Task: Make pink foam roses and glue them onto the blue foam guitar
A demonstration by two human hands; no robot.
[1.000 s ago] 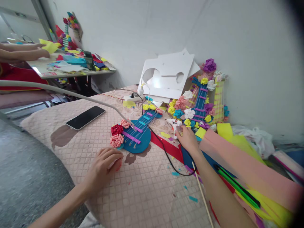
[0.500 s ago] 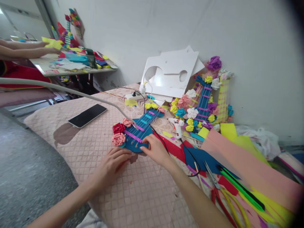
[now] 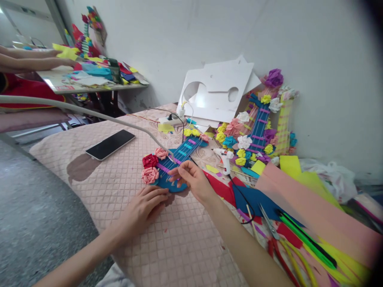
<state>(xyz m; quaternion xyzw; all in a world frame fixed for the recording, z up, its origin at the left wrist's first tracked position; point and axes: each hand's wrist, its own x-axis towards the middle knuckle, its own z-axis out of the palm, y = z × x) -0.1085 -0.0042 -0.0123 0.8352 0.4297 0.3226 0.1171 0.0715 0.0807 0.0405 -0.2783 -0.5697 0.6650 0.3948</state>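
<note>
A blue paper guitar (image 3: 184, 149) with strings, purple and turquoise strips and crepe-paper flowers lies flat on the quilted cloth. A red paper rose (image 3: 150, 161) and pink ones sit on the left edge of its body. My left hand (image 3: 151, 203) rests on the cloth, fingers stretched out, their tips touching the guitar's near edge. Above the lower strings hovers my right hand (image 3: 190, 178), its fingers loosely bent and apart, with no object visible in it. It hides part of the body and strings. Whether its fingertips touch the strings cannot be made out.
To the right lie a white glue gun (image 3: 225, 159), scissors (image 3: 271, 227), a green cutter (image 3: 308, 241) and coloured paper (image 3: 317, 203). A phone (image 3: 110, 144) lies left. A grey flexible arm (image 3: 119, 119) crosses above. Decorated guitars (image 3: 259, 127) lean behind; a co-worker's hands (image 3: 64, 59) hold yellow paper.
My right hand has lifted from the guitar's near edge and moved up over its strings, fingers now bent. My left hand has shifted slightly to the right against the edge.
</note>
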